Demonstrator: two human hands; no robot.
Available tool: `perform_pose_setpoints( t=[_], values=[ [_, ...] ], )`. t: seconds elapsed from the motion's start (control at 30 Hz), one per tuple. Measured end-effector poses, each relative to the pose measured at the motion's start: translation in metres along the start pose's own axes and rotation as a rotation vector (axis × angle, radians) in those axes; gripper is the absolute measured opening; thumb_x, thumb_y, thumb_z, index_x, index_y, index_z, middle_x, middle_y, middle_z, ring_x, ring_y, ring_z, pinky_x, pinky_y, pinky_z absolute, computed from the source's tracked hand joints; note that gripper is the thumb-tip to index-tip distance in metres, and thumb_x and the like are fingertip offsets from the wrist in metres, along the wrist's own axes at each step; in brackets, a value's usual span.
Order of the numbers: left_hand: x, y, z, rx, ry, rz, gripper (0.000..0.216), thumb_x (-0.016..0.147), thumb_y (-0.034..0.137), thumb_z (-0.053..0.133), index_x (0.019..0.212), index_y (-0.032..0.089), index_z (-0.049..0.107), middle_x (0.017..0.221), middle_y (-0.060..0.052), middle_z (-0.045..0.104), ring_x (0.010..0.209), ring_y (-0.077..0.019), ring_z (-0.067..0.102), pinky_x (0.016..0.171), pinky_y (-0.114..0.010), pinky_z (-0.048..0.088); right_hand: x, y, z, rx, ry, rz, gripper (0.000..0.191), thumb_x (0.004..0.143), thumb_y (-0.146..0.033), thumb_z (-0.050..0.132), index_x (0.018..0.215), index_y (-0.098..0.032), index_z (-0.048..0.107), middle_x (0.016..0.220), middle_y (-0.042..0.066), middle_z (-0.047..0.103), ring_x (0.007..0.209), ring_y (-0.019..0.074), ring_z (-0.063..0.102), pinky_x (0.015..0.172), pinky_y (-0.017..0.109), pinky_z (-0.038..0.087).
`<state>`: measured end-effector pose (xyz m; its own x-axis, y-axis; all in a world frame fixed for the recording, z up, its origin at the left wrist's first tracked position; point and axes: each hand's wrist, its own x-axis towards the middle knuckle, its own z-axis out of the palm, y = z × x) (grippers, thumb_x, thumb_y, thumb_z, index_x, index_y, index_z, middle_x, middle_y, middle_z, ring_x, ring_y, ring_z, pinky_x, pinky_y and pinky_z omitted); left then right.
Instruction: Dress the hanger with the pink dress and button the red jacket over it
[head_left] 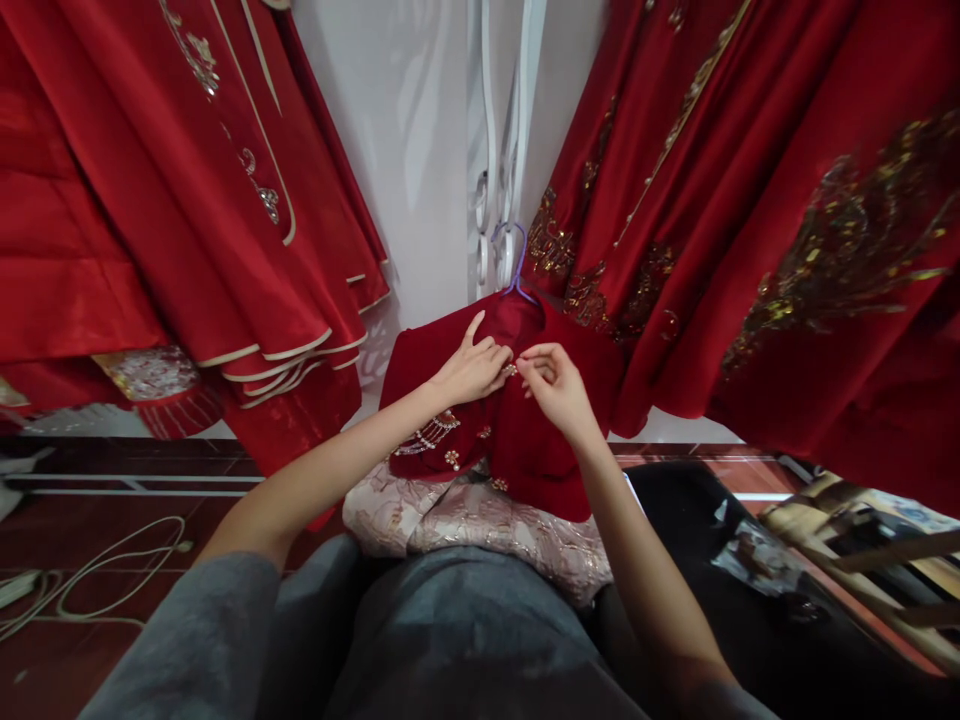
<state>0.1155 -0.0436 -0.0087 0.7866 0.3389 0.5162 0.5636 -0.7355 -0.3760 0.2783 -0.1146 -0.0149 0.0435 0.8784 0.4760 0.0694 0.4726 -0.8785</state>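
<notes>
left grip [475, 368] grasps red jacket [551, 445]; right grip [553, 388], by gold ornament [511, 370]: hold unclear.

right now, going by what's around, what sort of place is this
Likely a formalwear shop or dressmaking workroom: ornamented red garments hang on both sides, and a red jacket in front of the person has a purple hanger at its neck.

dk red jkt [529, 425], gold flwrs [451, 459]
</notes>
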Motion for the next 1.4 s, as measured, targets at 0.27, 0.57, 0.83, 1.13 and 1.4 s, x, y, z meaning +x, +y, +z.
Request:
perform_pose_setpoints(
  t=[0.27,0.57,0.83,1.13,1.4],
  values=[
    [0.002,0.001,0.001,0.084,0.01,0.046,0.024,0.093,0.027,0.045,0.086,0.016,0.065,0.08,-0.004,0.066,0.086,-0.0199,0.06,0.115,-0.067,0.001,-0.02,0.005,-0.022,-0.022,-0.091,0.024,0.026,0.08,-0.039,0.065,0.094,-0.021,0.052,0.078,-0.001,0.058,0.057,0.0085,0.056,0.047,0.02,0.046],
    [0.002,0.0,-0.01,0.156,-0.008,0.192,0.026,0.096,0.023,0.039,0.093,0.02,0.065,0.065,0.002,0.064,0.068,-0.0148,0.06,0.119,-0.051,0.015,-0.018,0.02,-0.019,0.147,0.009,0.108,0.035,0.074,-0.047,0.07,0.093,-0.021,0.057,0.088,0.004,0.066,0.077,0.0158,0.065,0.062,0.03,0.058],
    [-0.014,-0.009,-0.03,0.266,-0.178,0.114,0.027,0.093,0.022,0.041,0.093,0.01,0.064,0.085,-0.01,0.068,0.078,-0.0201,0.063,0.101,-0.041,0.035,-0.012,0.025,0.027,0.324,-0.024,0.26,0.073,0.079,-0.065,0.053,0.137,-0.023,0.042,0.153,0.01,0.034,0.142,0.024,0.031,0.116,0.044,0.029],
    [-0.036,-0.066,-0.06,0.563,-0.352,-0.091,0.036,0.086,0.015,0.04,0.068,0.023,0.071,0.068,-0.005,0.068,0.09,-0.0232,0.057,0.113,-0.044,0.024,0.016,0.017,-0.047,-0.875,0.223,0.083,0.078,0.092,-0.061,0.028,0.134,0.002,0.042,0.134,0.032,0.048,0.131,0.038,0.041,0.108,0.051,0.029],
    [-0.034,-0.08,-0.056,0.337,-0.263,-0.256,0.041,0.089,0.032,0.036,0.083,0.016,0.073,0.072,-0.008,0.07,0.094,-0.0263,0.056,0.115,-0.059,0.003,0.063,0.006,-0.104,-1.333,0.058,0.153,0.07,0.096,-0.053,0.021,0.104,-0.001,0.067,0.112,0.03,0.064,0.112,0.0363,0.059,0.098,0.047,0.039]
  ],
)
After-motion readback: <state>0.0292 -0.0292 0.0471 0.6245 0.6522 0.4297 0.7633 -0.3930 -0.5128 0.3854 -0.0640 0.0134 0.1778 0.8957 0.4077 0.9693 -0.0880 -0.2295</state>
